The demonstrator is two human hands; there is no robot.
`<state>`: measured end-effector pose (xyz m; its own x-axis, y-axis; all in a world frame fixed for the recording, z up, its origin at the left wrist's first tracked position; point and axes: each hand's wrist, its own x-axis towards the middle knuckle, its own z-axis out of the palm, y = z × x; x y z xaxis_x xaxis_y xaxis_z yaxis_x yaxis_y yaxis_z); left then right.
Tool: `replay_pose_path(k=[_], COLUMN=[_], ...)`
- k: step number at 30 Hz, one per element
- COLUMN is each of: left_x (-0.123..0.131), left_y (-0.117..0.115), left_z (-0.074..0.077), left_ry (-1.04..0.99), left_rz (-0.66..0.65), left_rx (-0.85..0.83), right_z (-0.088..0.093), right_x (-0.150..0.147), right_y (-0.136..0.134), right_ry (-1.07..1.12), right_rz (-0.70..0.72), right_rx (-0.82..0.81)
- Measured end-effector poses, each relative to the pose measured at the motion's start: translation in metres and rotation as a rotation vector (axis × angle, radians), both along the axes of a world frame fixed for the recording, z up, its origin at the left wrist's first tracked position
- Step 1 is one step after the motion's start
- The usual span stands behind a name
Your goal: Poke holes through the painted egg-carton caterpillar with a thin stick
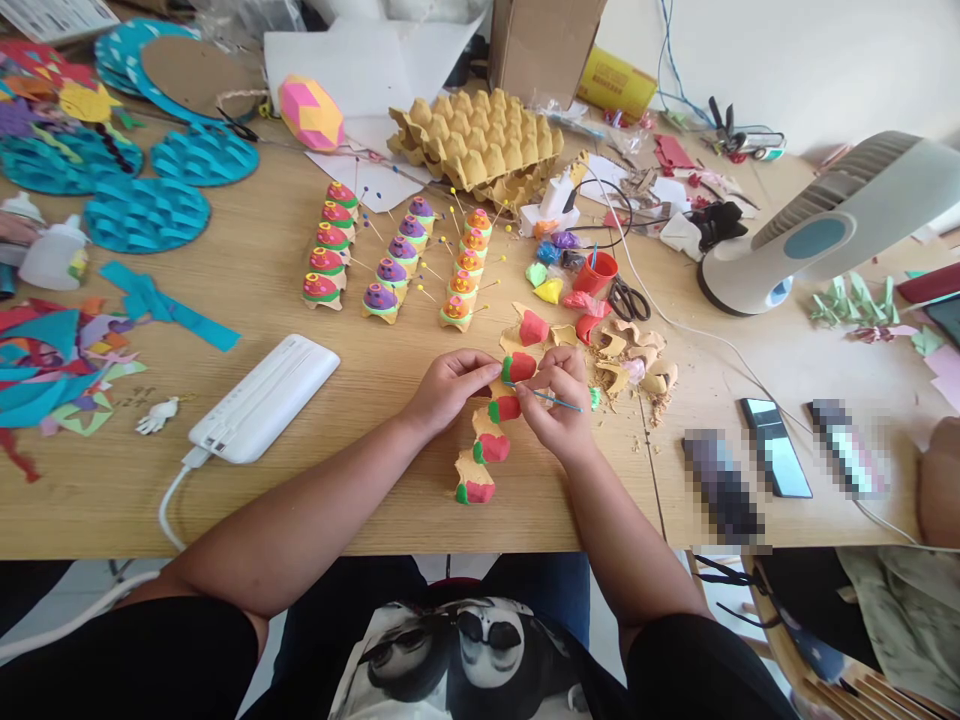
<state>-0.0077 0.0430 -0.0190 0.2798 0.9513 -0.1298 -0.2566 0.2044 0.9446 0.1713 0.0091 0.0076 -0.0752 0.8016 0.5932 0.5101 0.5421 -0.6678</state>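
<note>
My left hand (pixel 450 390) pinches the edge of an egg-carton strip (pixel 471 468) lying crosswise in front of me. Red clay covers most of each cup, and green clay lines one side of several of them; the cup at the far end has only red. A thin blue stick (pixel 564 404) is between the closed fingers of my right hand (pixel 562 415). Its tip touches the green edge on the second cup from the far end. Beyond my hands stand three finished strips: a red one (pixel 322 262), a purple one (pixel 391 270) and an orange one (pixel 463 285).
Right of the strip lie carton scraps (pixel 637 355), black scissors (pixel 628 298), a red cup (pixel 596 272) and bagged clay. A white power bank (pixel 266 398) is left, a fan (pixel 817 230) right. Egg trays (pixel 480 140) are behind. Another person's arm (pixel 939 485) shows at right.
</note>
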Motion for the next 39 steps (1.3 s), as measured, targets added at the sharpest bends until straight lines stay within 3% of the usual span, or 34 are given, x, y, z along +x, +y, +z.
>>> replay_pose_path(k=[6,12,21,31,39], left_x=[-0.0001,-0.0006,-0.0003,-0.0004,-0.0019], left_y=[0.0000,-0.0001,0.0005,0.0031,0.0035], left_z=[0.0009,0.0013,-0.0009,0.0057,0.0077], left_ry=[0.014,-0.007,0.007,-0.216,-0.354], left_rz=[-0.006,-0.018,0.020,0.101,-0.008], left_rx=[0.002,0.005,-0.028,-0.218,-0.292], right_z=[-0.0015,0.0009,0.0017,-0.0010,-0.0022], right_x=[-0.0004,-0.0005,-0.0004,0.0039,0.0009], right_y=[0.0007,0.0011,-0.0003,0.0001,0.0008], right_ry=[-0.004,0.015,-0.009,0.118,0.102], right_rz=[-0.047,0.024,-0.005,-0.057,-0.031], right_rx=[-0.032,-0.007,-0.029,-0.007,-0.019])
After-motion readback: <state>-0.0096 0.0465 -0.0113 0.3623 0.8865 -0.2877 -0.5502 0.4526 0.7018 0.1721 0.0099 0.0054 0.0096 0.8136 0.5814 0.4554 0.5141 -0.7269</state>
